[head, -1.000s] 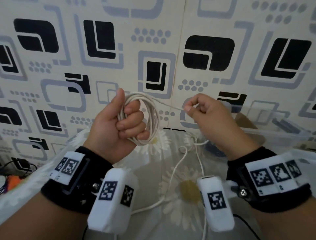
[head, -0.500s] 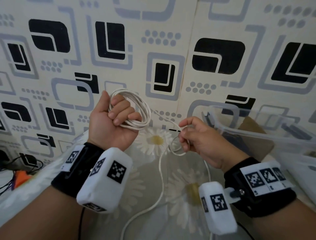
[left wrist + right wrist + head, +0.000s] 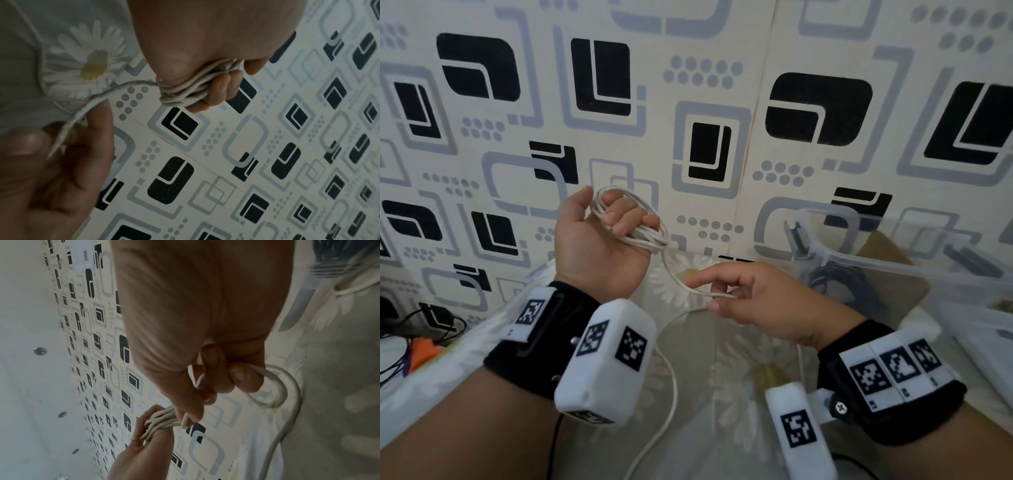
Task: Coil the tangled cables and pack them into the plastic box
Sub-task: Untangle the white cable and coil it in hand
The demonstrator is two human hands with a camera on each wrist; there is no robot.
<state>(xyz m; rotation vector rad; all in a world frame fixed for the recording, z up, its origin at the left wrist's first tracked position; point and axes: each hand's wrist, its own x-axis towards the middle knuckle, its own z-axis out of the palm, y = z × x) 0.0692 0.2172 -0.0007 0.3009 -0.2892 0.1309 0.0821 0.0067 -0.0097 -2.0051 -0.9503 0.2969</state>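
Note:
A white cable is wound in several loops [image 3: 643, 233] round the curled fingers of my left hand [image 3: 602, 240], raised in front of the wall. From that coil [image 3: 180, 92] one strand drops to my right hand [image 3: 753, 301], lower and to the right, which pinches the cable's loose run [image 3: 702, 291] between thumb and fingers. In the right wrist view the cable [image 3: 275, 386] curls into a small loop past my fingers and trails down over the cloth. The clear plastic box [image 3: 893, 253] stands at the right with dark cables [image 3: 842, 284] inside.
A daisy-print cloth [image 3: 722, 394] covers the surface below my hands, with the cable's slack [image 3: 671, 394] lying on it. The patterned wall [image 3: 722, 102] is close behind. Black wires and a plug [image 3: 431, 318] lie at the far left edge.
My right hand dropped from level with the coil to lower down, sliding along the loose strand. The left hand has stayed up with the coil and tilted a little.

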